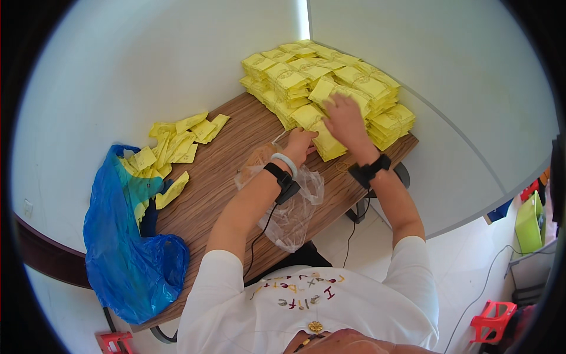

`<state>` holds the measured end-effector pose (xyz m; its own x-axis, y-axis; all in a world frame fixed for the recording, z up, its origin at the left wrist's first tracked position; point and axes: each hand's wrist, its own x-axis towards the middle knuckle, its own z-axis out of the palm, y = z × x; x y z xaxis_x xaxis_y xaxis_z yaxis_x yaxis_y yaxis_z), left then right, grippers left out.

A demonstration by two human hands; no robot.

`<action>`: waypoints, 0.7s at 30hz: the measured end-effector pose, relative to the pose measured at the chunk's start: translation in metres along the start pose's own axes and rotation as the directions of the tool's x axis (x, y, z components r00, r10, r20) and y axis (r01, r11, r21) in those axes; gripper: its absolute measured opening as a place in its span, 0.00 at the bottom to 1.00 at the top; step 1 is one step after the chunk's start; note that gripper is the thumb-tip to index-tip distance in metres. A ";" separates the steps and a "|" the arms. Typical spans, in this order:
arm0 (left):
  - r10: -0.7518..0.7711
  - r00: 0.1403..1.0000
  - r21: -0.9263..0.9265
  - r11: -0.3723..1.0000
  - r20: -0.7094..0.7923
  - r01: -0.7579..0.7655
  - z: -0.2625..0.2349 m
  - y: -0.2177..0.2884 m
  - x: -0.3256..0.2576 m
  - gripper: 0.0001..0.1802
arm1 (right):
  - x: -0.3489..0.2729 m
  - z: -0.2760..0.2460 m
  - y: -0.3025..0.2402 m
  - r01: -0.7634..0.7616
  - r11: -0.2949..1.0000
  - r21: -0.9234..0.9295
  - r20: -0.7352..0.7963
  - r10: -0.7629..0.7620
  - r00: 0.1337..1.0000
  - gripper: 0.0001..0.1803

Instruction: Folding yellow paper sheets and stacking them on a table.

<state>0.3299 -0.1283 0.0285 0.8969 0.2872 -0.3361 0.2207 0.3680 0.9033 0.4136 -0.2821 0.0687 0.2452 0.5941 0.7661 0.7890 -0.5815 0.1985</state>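
Observation:
Yellow paper packets (283, 76) lie in banded stacks, piled against the corner at the table's far end. My left hand (299, 145) is closed on the left edge of the nearest stack of yellow packets (328, 143); its fingertips are partly hidden. Over the same stack, my right hand (348, 123) is raised with bent fingers, smeared by motion; whether it holds anything does not show. A few thin rubber bands (342, 167) rest near the table edge, under my right wrist. Below my left hand spreads a crumpled clear plastic bag (295, 206) with something brownish inside.
At the left of the wooden table (206, 221), loose yellow packets (177, 141) spill from a blue plastic bag (127, 248). White panels (413, 53) border the table's far sides. Cables run from my black wristbands. Red stools (493, 321) and a green bin (529, 224) stand on the floor.

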 end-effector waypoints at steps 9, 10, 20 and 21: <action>0.218 0.958 0.317 0.936 -0.187 -0.151 0.023 0.002 -0.004 0.21 | 0.016 0.005 0.044 -0.364 0.928 -0.086 0.381 0.368 0.848 0.40; 0.212 0.959 0.328 0.934 -0.188 -0.143 0.022 0.002 -0.003 0.21 | 0.017 0.007 0.045 -0.373 0.924 -0.082 0.381 0.375 0.845 0.40; 0.264 0.961 0.274 0.933 -0.080 -0.234 0.015 -0.008 0.031 0.33 | 0.035 0.012 0.065 -0.434 0.900 0.039 0.500 0.358 0.788 0.42; 0.292 0.952 0.310 0.917 -0.087 -0.253 0.018 -0.009 0.031 0.34 | 0.034 0.012 0.065 -0.436 0.899 0.037 0.501 0.360 0.787 0.42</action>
<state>0.3626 -0.1387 0.0143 0.8854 0.4580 -0.0794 0.0940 -0.0092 0.9955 0.4795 -0.2934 0.1002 0.7595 0.5362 0.3683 0.6237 -0.7612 -0.1779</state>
